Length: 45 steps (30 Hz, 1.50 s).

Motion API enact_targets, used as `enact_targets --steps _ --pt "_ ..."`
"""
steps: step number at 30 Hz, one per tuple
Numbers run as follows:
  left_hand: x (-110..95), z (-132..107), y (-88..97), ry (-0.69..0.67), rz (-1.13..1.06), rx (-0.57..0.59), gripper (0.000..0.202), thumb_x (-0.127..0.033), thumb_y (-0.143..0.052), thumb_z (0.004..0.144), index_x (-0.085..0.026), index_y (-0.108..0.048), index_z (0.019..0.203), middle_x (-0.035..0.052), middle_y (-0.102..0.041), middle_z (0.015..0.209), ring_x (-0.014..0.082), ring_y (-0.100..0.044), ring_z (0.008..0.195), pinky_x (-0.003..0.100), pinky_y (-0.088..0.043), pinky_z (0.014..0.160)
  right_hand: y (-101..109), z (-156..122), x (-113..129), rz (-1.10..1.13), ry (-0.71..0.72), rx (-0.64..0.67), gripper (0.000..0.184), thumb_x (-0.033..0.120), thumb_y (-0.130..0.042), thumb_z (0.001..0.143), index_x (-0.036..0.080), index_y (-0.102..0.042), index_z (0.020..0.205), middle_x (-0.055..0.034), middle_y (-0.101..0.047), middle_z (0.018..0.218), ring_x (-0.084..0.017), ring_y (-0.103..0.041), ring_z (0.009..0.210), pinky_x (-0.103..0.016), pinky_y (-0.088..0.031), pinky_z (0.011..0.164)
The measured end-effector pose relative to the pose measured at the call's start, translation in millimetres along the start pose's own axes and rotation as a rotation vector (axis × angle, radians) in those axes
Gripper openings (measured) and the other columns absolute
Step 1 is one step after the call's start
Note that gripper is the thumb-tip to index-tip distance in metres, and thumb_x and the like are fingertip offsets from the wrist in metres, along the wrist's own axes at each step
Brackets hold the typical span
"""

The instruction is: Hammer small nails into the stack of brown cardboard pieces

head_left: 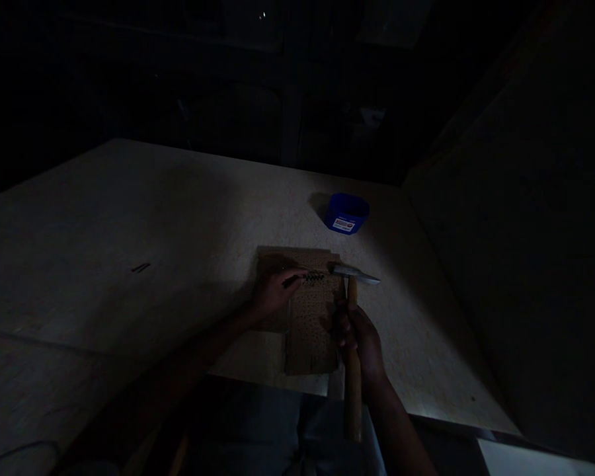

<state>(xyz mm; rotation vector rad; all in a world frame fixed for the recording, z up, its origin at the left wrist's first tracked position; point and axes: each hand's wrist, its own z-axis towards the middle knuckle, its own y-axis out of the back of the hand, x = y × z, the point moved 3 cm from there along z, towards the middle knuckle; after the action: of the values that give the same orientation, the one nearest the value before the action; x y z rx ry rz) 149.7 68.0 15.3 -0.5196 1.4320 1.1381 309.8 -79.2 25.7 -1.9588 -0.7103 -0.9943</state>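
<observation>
My right hand (pixel 357 337) is wrapped round the wooden handle of a hammer (pixel 354 396). Its metal head points away from me, above the right edge of a brown board (pixel 312 337) dotted with many small marks or holes. On the board's upper part is a cluster of small dark pieces (pixel 313 277), too dim to name. My left hand (pixel 275 291) rests over the board's upper left, its thumb and forefinger pinched at the left end of that cluster. What sits between those fingertips I cannot make out.
A blue plastic tub (pixel 347 213) with a white label stands beyond the board on the pale table (pixel 203 218). Two thin dark pieces (pixel 141 268) lie at the left. A dark upright panel (pixel 515 264) borders the table's right side. The background is very dark.
</observation>
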Motion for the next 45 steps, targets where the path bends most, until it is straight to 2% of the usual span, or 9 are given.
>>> enact_targets --steps 7,18,24,27,30,33,36,40,45 --pt "6 -1 -0.2 -0.020 0.046 -0.053 0.026 -0.032 -0.065 0.087 -0.027 -0.074 0.110 0.0032 -0.077 0.104 0.0218 -0.069 0.100 0.037 -0.051 0.097 -1 0 0 0.038 -0.023 -0.007 0.033 0.047 -0.076 0.078 0.018 -0.067 0.091 0.0086 -0.049 0.056 -0.004 -0.031 0.037 -0.018 -0.038 0.037" --pt "3 -1 1.5 -0.035 0.083 -0.073 0.022 -0.030 -0.068 0.086 -0.028 -0.075 0.106 0.0039 -0.077 0.101 0.0225 -0.069 0.099 0.039 -0.052 0.098 -6 -6 4 -0.041 0.029 -0.028 0.039 0.052 -0.076 0.078 0.019 -0.066 0.096 0.0096 -0.048 0.055 -0.004 -0.032 0.037 -0.018 -0.039 0.037" --pt "3 0 0.5 -0.076 0.102 -0.073 0.017 -0.025 -0.068 0.086 -0.025 -0.075 0.102 0.0044 -0.077 0.100 0.0211 -0.071 0.095 0.036 -0.054 0.094 -4 -5 5 -0.072 0.047 0.014 0.042 0.051 -0.078 0.077 0.019 -0.066 0.102 0.0106 -0.047 0.053 -0.004 -0.030 0.034 -0.018 -0.040 0.034" --pt "5 1 -0.8 -0.106 0.118 -0.083 0.016 -0.024 -0.067 0.087 -0.024 -0.074 0.101 0.0038 -0.078 0.099 0.0198 -0.072 0.092 0.034 -0.057 0.089 -5 -14 12 -0.054 0.030 0.060 0.046 0.050 -0.078 0.079 0.020 -0.064 0.112 0.0113 -0.046 0.053 -0.004 -0.029 0.032 -0.017 -0.038 0.031" --pt "7 1 -2.0 -0.146 0.153 -0.086 0.017 -0.023 -0.068 0.087 -0.023 -0.073 0.103 0.0033 -0.078 0.097 0.0188 -0.073 0.090 0.033 -0.057 0.086 -11 -35 33 -0.063 0.044 0.116 0.044 0.048 -0.073 0.085 0.022 -0.061 0.118 0.0115 -0.046 0.054 -0.003 -0.027 0.031 -0.016 -0.035 0.030" --pt "8 1 -1.9 -0.155 0.167 -0.098 0.018 -0.022 -0.068 0.087 -0.023 -0.073 0.104 0.0027 -0.078 0.095 0.0183 -0.073 0.089 0.033 -0.057 0.086 -16 -54 61 -0.204 0.062 0.113 0.040 0.051 -0.066 0.090 0.024 -0.060 0.119 0.0103 -0.048 0.056 -0.003 -0.028 0.031 -0.015 -0.031 0.031" --pt "7 1 -1.9 -0.143 0.169 -0.094 0.018 -0.021 -0.068 0.087 -0.023 -0.072 0.104 0.0027 -0.078 0.097 0.0184 -0.073 0.089 0.032 -0.058 0.085 -18 -59 78 -0.468 0.031 0.154 0.044 0.057 -0.065 0.089 0.022 -0.062 0.116 0.0082 -0.048 0.058 -0.004 -0.033 0.034 -0.015 -0.026 0.032" --pt "6 2 -2.4 -0.117 0.174 -0.081 0.017 -0.019 -0.068 0.085 -0.022 -0.073 0.101 0.0035 -0.078 0.095 0.0192 -0.073 0.089 0.032 -0.057 0.084 -17 -50 74 -0.765 -0.018 0.248 0.049 0.060 -0.062 0.088 0.019 -0.068 0.115 0.0038 -0.053 0.061 -0.007 -0.036 0.037 -0.018 -0.025 0.033" --pt "7 2 -2.5 -0.109 0.156 -0.055 0.017 -0.017 -0.066 0.086 -0.022 -0.072 0.102 0.0029 -0.078 0.098 0.0188 -0.073 0.092 0.032 -0.056 0.086 -22 -46 67 -0.915 0.142 0.246 0.054 0.059 -0.054 0.093 0.018 -0.066 0.127 0.0012 -0.059 0.060 -0.011 -0.042 0.041 -0.022 -0.034 0.038"
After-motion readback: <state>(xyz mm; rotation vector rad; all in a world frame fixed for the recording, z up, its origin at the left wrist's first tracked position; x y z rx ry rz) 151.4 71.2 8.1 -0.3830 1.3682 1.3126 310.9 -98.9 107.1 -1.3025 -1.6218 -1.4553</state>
